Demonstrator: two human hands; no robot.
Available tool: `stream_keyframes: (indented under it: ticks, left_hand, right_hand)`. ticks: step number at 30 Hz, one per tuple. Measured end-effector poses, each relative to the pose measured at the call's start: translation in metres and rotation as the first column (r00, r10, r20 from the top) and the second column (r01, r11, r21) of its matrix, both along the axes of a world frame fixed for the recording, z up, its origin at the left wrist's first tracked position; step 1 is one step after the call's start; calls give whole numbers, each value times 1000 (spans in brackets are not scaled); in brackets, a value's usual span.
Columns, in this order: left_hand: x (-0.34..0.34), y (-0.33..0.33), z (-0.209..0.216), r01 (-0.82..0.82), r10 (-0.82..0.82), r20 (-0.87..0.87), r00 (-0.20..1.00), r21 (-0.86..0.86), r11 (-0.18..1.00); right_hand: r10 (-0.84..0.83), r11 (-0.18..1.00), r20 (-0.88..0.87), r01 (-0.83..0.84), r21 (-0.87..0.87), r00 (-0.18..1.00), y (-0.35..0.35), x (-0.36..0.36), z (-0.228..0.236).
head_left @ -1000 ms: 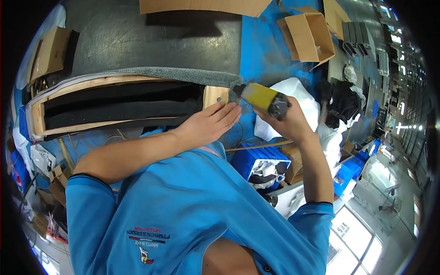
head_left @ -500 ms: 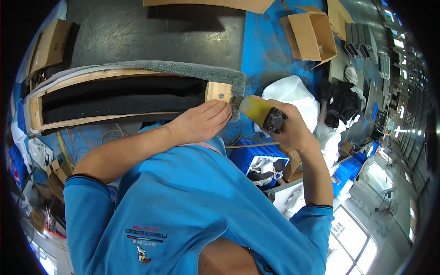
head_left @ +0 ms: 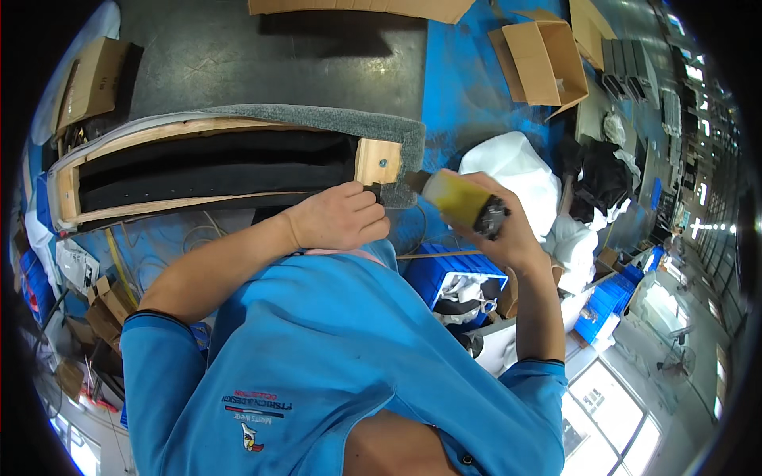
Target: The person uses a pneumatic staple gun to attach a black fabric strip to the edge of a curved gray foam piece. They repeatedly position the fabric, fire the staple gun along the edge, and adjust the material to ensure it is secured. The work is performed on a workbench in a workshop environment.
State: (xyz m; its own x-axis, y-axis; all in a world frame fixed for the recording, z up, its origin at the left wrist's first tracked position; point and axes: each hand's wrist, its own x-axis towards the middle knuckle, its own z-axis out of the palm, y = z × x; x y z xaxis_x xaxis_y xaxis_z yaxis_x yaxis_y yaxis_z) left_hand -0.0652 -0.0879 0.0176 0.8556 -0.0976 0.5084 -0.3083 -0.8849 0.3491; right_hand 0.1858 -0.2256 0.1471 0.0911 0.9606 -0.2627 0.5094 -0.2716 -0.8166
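Note:
A long padded frame (head_left: 222,205) of bare wood, wrapped in grey fabric with black cloth inside, lies in front of me. At its right end is a wooden block (head_left: 369,161) with a round metal fastener (head_left: 383,163) set in it. My left hand (head_left: 337,218) is closed at the near edge of that block; a small dark piece (head_left: 375,189) shows by its fingertips, and what the fingers hold is hidden. In my right hand (head_left: 512,226) is a yellow and black power driver (head_left: 460,198), blurred, its tip pointing left, just off the frame's right end.
A blue crate (head_left: 444,274) with white and dark material stands near my body. White sheeting (head_left: 508,174) and black plastic (head_left: 599,174) lie to the right. An open cardboard box (head_left: 544,67) is at the far right, another carton (head_left: 91,79) at the far left.
My left hand has drawn back toward me from the block, its fingers curling. The driver has shifted slightly right and nearer, away from the frame's end.

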Motion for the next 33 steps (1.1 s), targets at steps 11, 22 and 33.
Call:
stream_keyframes:
  ticks: [11, 22, 33]
  left_hand:
    - [-120, 58, 50, -543, 536, -118, 836, -32, 839]
    - [-488, 247, 16, -735, 649, -677, 347, -626, -260]
    - [-467, 138, 4, -656, 833, -509, 219, -708, -260]
  right_hand:
    - [-383, 905, -156, 337, -260, 910, 23, -96, 16]
    - [-257, 965, 414, 211, 155, 873, 114, -240, -18]
    - [-203, 969, 548, 85, 232, 812, 132, -328, -65]
